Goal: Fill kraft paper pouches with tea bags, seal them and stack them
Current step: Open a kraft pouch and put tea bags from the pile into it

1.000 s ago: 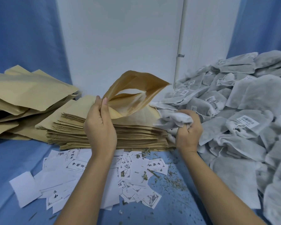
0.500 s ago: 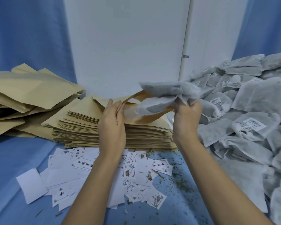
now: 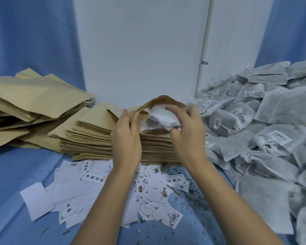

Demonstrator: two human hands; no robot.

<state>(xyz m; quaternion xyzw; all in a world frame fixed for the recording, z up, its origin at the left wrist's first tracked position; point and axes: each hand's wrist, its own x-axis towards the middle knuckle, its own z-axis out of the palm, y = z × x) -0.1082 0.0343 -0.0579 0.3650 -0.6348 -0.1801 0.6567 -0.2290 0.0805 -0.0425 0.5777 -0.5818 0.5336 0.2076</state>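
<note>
- Grip of the left hand (image 3: 126, 137) pinches the pouch (image 3: 164, 102) rim, above the flat stack (image 3: 95, 138); spread the mouth wide
- Grip of the right hand (image 3: 185, 133) clasps the tea bags (image 3: 160, 117) at that mouth; push them fully down

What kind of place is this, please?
Probably a small hand-packing workstation for tea: a stack of flat kraft pouches, a heap of tea bags and loose printed labels on a blue cloth.
</note>
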